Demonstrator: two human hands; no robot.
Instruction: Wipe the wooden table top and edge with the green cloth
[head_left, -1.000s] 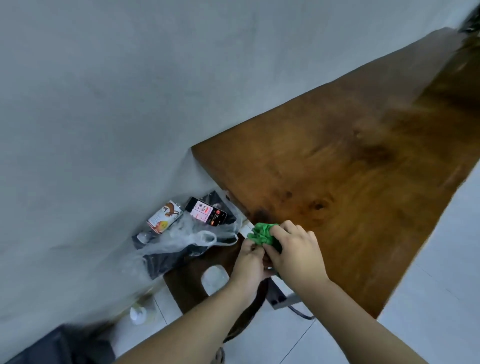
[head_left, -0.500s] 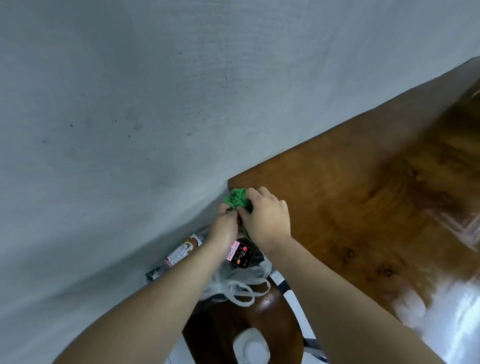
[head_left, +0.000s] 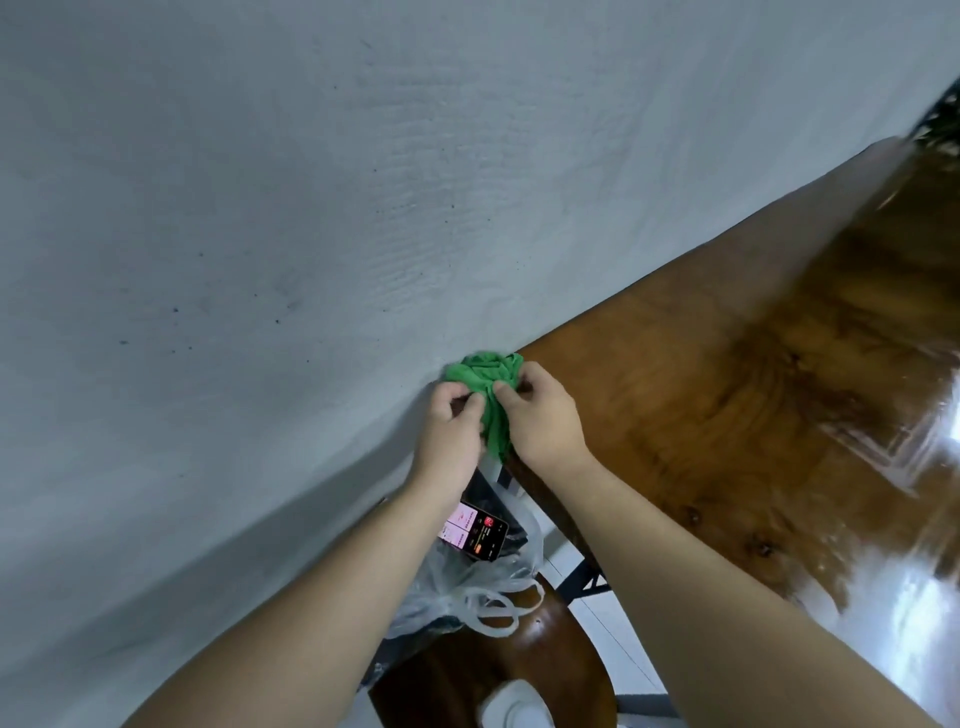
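Both hands — green cloth seemingly at table corner

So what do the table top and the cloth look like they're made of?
Table top: looks like dark wood with a glossy finish, shown by grain, knots and bright glare. Green cloth: soft fabric, bunched and creased between both hands; the weave is too blurred to name.

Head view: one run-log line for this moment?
stage: wiping corner | green cloth: bunched at wooden table corner by wall | left hand, right hand: both gripping cloth
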